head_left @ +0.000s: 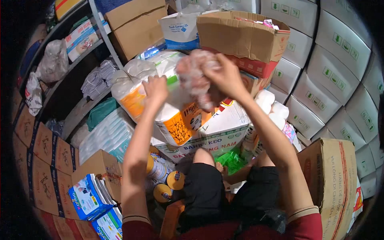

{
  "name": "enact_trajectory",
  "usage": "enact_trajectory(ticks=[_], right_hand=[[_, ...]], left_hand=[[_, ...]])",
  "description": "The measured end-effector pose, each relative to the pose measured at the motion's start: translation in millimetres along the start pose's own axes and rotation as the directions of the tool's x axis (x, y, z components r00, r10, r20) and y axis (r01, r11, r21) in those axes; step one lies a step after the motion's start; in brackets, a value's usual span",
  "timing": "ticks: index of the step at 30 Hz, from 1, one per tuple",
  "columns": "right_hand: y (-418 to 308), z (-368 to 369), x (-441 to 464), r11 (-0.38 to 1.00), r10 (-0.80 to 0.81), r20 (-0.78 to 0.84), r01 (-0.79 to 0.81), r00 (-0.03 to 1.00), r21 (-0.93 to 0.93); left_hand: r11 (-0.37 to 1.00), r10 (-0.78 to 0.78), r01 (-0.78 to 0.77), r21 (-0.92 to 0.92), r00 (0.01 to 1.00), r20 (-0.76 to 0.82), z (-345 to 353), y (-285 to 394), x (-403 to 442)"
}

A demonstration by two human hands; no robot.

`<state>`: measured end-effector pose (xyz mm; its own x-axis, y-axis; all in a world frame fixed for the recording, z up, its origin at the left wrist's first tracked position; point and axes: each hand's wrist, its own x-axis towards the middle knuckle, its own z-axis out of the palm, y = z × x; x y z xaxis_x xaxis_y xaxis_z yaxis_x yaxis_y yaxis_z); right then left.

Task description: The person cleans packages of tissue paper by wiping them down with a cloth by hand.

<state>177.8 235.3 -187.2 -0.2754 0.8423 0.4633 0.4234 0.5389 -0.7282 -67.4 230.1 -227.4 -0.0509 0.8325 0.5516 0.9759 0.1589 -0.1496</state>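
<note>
My right hand (224,76) holds a clear plastic bag with reddish-brown contents (196,76), blurred by motion, above the stacked goods. To its left, my left hand (156,89) rests with spread fingers at the orange and white plastic-wrapped packs (134,100). An orange pack with black print (176,127) lies below the bag, on the white carton with green and red lettering (208,145).
An open brown box (244,28) stands at the back. White cartons (340,40) are stacked on the right, with a tall brown carton (338,188) nearer. A metal shelf (76,50) runs along the left. Yellow-lidded jars (175,180) and a green bag (232,162) sit low.
</note>
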Motion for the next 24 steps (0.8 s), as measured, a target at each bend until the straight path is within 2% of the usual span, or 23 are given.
enact_trajectory(ticks=[1, 2, 4, 5, 8, 9, 13, 17, 20, 21, 24], right_hand=[[-3, 22, 6, 0.976, -0.07, 0.023, 0.074, 0.997, -0.206], [1, 49, 11, 0.904, -0.133, 0.061, 0.146, 0.989, -0.401], [15, 101, 4, 0.793, -0.228, 0.075, 0.23, 0.971, -0.564], [27, 121, 4, 0.825, -0.162, 0.174, 0.23, 0.971, -0.517], [54, 139, 20, 0.863, -0.083, 0.211, 0.176, 0.974, -0.474], [54, 136, 28, 0.861, -0.054, 0.218, 0.156, 0.974, -0.484], [63, 132, 52, 0.833, 0.066, 0.229, 0.073, 0.971, -0.549], [75, 128, 74, 0.796, 0.132, 0.161, -0.008, 0.978, -0.606], [89, 126, 87, 0.765, 0.137, 0.121, -0.028, 0.983, -0.644], [90, 125, 93, 0.752, 0.156, 0.114, -0.043, 0.981, -0.658], [97, 116, 104, 0.756, 0.211, 0.072, -0.116, 0.975, -0.645]], left_hand=[[0.995, 0.013, -0.014, -0.104, 1.0, -0.007, 3, 5, -1], [0.998, 0.016, -0.015, -0.059, 1.0, 0.02, 5, 12, -2], [0.999, 0.019, -0.021, 0.026, 0.997, 0.071, 11, 20, -5], [0.999, 0.01, -0.005, -0.04, 0.993, 0.121, 15, 18, -10], [0.888, -0.136, 0.277, -0.368, 0.921, 0.365, 43, 4, -17], [0.84, -0.075, 0.239, -0.488, 0.94, 0.333, 44, 0, -21], [0.864, -0.057, 0.258, -0.432, 0.904, 0.424, 53, -2, -19], [0.835, -0.171, 0.348, -0.427, 0.901, 0.399, 43, 5, -22], [0.839, -0.108, 0.324, -0.436, 0.887, 0.45, 47, 2, -19], [0.838, -0.147, 0.34, -0.427, 0.894, 0.423, 43, 5, -21], [0.839, -0.131, 0.344, -0.422, 0.88, 0.457, 43, 3, -17]])
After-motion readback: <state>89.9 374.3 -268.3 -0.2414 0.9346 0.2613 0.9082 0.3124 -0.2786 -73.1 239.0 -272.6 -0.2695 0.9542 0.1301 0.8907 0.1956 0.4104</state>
